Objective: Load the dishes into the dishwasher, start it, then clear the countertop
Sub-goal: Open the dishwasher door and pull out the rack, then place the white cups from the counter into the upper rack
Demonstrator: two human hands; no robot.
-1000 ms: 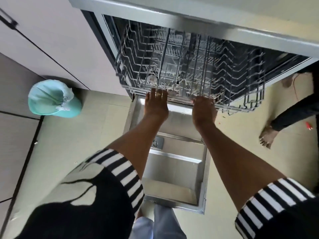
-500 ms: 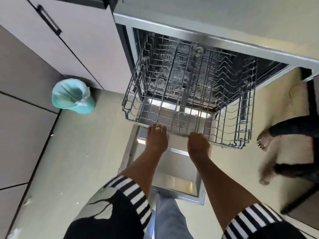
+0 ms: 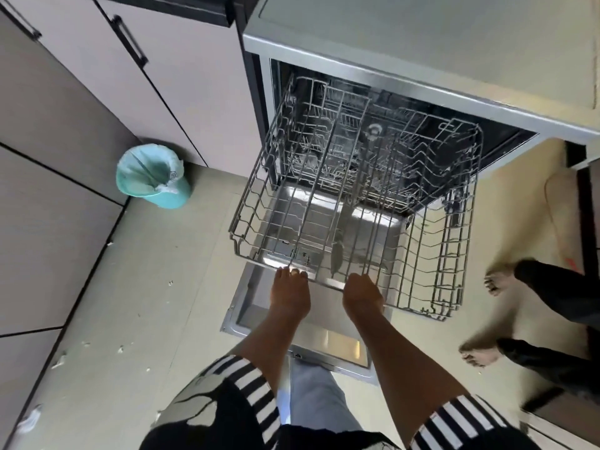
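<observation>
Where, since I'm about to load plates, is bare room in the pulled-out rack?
The grey wire rack is empty. Its left half, between left wall and centre rail, lies open; the right half bristles with tines. Left hand and right hand grip the front rim.

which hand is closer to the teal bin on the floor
Left. The left hand grips the rack front rail on the side toward the bin; the right hand grips it farther away.
</observation>
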